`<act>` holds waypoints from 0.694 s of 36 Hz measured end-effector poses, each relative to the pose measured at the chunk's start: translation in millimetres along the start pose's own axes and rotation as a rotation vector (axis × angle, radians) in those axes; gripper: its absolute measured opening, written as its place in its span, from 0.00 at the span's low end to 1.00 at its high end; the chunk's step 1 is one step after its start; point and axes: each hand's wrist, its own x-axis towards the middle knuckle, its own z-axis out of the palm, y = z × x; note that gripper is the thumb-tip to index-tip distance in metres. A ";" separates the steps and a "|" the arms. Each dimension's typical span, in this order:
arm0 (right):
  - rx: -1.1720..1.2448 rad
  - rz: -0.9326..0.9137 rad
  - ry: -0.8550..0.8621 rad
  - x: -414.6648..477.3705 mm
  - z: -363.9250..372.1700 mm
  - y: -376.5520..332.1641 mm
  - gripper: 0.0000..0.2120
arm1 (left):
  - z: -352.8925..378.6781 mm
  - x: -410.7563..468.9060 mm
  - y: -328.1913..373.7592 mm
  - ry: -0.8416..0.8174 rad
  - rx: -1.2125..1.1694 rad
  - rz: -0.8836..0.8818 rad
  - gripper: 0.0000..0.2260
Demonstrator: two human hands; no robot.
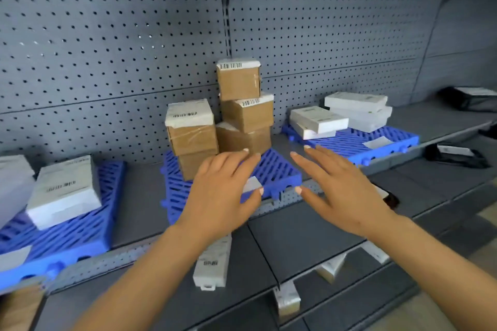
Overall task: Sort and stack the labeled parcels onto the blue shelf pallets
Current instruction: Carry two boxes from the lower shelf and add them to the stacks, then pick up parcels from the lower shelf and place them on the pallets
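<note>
My left hand and right hand reach forward, fingers straight and spread, holding nothing, over the front of the middle blue slatted plastic pallet. Brown cardboard parcels with barcode labels stand stacked on it. Flat white parcels lie on the right blue pallet, and more on the left blue pallet.

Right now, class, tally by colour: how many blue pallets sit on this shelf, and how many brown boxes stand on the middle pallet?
Blue pallets: 3
Brown boxes: 5
Total: 8
</note>
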 end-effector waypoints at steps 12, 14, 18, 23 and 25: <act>0.037 0.152 -0.136 -131.7 15.8 -69.8 0.28 | 7.7 -112.7 40.6 -0.201 -0.141 0.039 0.26; 0.044 0.187 -0.157 -148.8 14.6 -75.3 0.28 | 10.3 -122.9 49.5 -0.228 -0.160 0.036 0.26; 0.043 0.228 -0.212 -174.5 14.0 -77.8 0.28 | 16.4 -139.9 64.9 -0.283 -0.180 0.023 0.27; 0.057 0.262 -0.268 -196.5 21.2 -73.3 0.29 | 24.9 -157.9 77.9 -0.336 -0.185 -0.002 0.27; 0.053 0.256 -0.292 -202.4 27.9 -69.4 0.28 | 29.4 -163.2 83.0 -0.375 -0.176 -0.031 0.27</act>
